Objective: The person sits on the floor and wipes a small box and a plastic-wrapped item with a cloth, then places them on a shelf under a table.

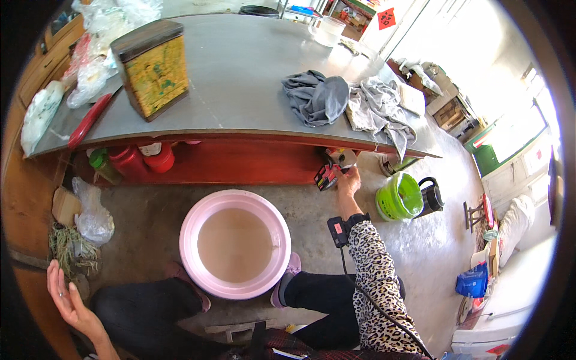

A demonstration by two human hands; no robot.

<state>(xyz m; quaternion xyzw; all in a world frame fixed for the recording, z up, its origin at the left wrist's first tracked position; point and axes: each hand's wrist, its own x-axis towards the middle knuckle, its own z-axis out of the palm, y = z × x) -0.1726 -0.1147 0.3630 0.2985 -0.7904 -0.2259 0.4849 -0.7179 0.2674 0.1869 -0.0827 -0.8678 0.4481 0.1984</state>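
Note:
My right hand (pixel 349 181) reaches to the right end of the low red shelf under the table. Its fingers are on a small black, red and pink printed box (pixel 325 177), tilted at the shelf's edge. Behind it are other small packages, partly hidden. My left hand (pixel 71 302) is raised at the far left with its fingers apart and nothing in it. Before me on the floor, between my feet, stands a pink plastic basin (pixel 189 240) of cloudy brownish water (pixel 235 245).
A grey-topped table (pixel 238 76) carries crumpled grey cloths (pixel 317 98), a yellow-sided wooden box (pixel 156 74) and a red-handled knife (pixel 90 121). Bottles and a red tub (pixel 158 158) stand on the shelf. A green bucket (pixel 390 198) and black kettle (pixel 433 198) stand right.

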